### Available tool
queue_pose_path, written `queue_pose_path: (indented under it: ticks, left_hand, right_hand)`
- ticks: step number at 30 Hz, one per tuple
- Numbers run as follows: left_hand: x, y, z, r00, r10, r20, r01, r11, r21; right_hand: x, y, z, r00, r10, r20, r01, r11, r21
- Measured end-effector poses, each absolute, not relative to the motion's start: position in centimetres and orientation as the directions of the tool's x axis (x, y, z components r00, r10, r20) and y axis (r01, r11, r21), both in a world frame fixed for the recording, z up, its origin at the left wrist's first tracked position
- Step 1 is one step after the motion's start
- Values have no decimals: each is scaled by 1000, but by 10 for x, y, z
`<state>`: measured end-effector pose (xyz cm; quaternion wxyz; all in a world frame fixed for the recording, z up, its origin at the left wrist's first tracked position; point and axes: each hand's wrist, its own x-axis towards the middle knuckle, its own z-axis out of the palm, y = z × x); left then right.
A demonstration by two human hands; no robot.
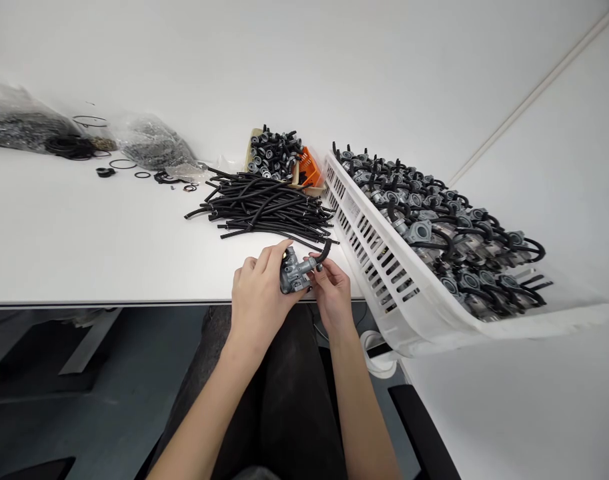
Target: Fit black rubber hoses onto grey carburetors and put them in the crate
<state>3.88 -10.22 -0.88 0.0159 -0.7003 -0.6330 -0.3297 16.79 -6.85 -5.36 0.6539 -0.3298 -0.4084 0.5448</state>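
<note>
Item held: small grey metal carburettor [295,273], gripped just over the near edge of the white table [84,233]. Left hand [258,293] closed around its left side, fingers curled over the top. Right hand [333,293] pinching a short black hose [325,251] where it meets the carburettor's right-hand fitting, fingers closed on it.
Behind the hands, mid-table: loose pile of black hoses [264,207].
Right edge: white slotted crate [384,267], tilted, full of carburettors with hoses fitted.
Beyond the pile: shallow tray of black caps [274,155], touching an orange box [310,167].
Far left corner: clear bags of small parts [149,141]; black O-rings [121,164] scattered near them.
</note>
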Motion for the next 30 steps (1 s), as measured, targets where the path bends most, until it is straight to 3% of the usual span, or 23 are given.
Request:
queue_pose_path:
  ticks: [16, 30]
  left_hand:
    - [40, -104, -9, -16, 869, 495, 911, -192, 366]
    - [39, -102, -11, -32, 869, 493, 891, -198, 408]
  right_hand:
    - [165, -69, -46, 30, 990, 135, -509, 131, -851]
    - [168, -69, -47, 25, 991, 130, -577, 120, -808]
